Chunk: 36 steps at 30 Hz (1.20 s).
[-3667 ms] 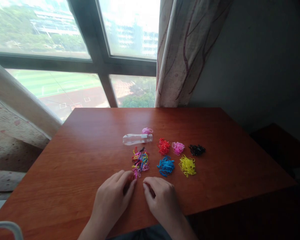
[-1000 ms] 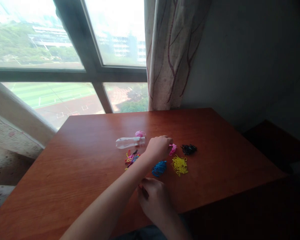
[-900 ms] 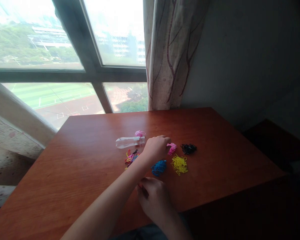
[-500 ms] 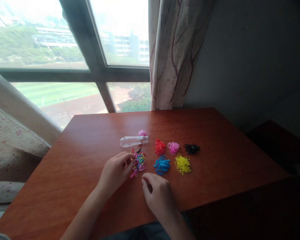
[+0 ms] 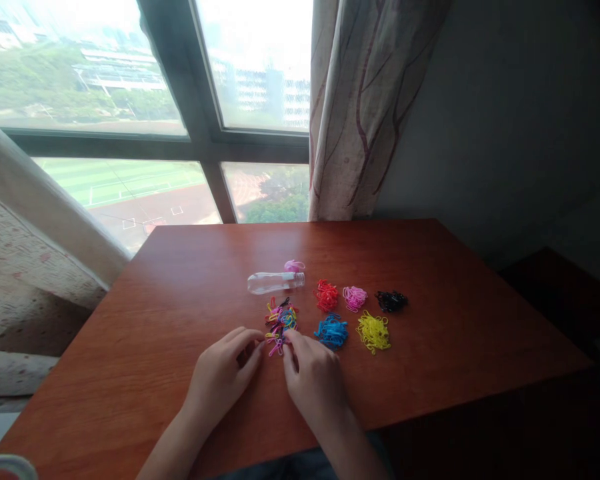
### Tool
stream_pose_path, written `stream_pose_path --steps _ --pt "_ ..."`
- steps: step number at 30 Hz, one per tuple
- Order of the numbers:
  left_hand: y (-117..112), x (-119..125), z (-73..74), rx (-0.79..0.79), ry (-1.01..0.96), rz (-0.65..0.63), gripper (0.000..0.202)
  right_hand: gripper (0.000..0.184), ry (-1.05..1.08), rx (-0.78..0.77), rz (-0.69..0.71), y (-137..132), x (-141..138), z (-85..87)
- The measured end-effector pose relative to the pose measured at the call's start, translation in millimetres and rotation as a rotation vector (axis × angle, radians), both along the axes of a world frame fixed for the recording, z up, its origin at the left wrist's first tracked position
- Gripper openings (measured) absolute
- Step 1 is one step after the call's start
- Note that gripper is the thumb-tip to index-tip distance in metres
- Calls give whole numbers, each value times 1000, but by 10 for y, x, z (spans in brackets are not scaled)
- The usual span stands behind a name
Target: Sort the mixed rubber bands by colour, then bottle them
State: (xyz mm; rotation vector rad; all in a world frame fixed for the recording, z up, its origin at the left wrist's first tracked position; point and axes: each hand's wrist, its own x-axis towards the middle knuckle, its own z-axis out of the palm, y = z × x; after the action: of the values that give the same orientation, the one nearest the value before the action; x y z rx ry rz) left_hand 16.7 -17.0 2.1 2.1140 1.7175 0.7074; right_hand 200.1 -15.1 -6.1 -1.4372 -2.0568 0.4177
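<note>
- Finding the mixed pile of coloured loops on the table, just ahead of the fingertips and between the lines of the left hand and the right hand.
- Running lengthwise away from the body, with the near end toward the fingers.
- Coming nearest with the right hand, overlapping the near right edge in this view; placing the left fingertips at the near left edge.
- Bending the fingers of both hands inward, thumb toward forefinger; not being able to tell, at this small size, a pinched loop from a bare pinch on either side.
- Counting two hands and one mixed pile.
- Counting in the farther row, left to right, one red pile, one pink pile and one black pile.
- Counting in the nearer row one blue pile and one yellow pile.
- Counting one clear bottle, lying on its side beyond the mixed pile, neck pointing right.
- Noting one pink bundle just behind the neck.
- Leaving single loops uncounted, overlapping too closely.
</note>
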Motion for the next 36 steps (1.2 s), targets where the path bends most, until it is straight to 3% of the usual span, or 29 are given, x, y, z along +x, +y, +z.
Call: stream_pose_path --steps 9,17,20,23,29,32,36 --pt "-24 14 34 14 35 -1 17 14 -108 17 20 89 -60 -30" --pt "-30 28 14 -26 83 8 17 20 250 57 -35 61 31 36" --pt "-36 23 3 -18 100 0 17 22 286 98 -97 78 288 122" --pt "-33 17 -6 -1 116 -5 18 24 253 150 -211 176 754 149" --pt "-8 7 -26 7 117 -14 21 40 196 147 -533 505 1777 -17" --pt "-4 4 -28 17 124 -6 21 46 182 119 -554 648 2007 -102" --pt "-4 8 -14 31 127 4 20 47 127 140 -520 763 2039 -138"
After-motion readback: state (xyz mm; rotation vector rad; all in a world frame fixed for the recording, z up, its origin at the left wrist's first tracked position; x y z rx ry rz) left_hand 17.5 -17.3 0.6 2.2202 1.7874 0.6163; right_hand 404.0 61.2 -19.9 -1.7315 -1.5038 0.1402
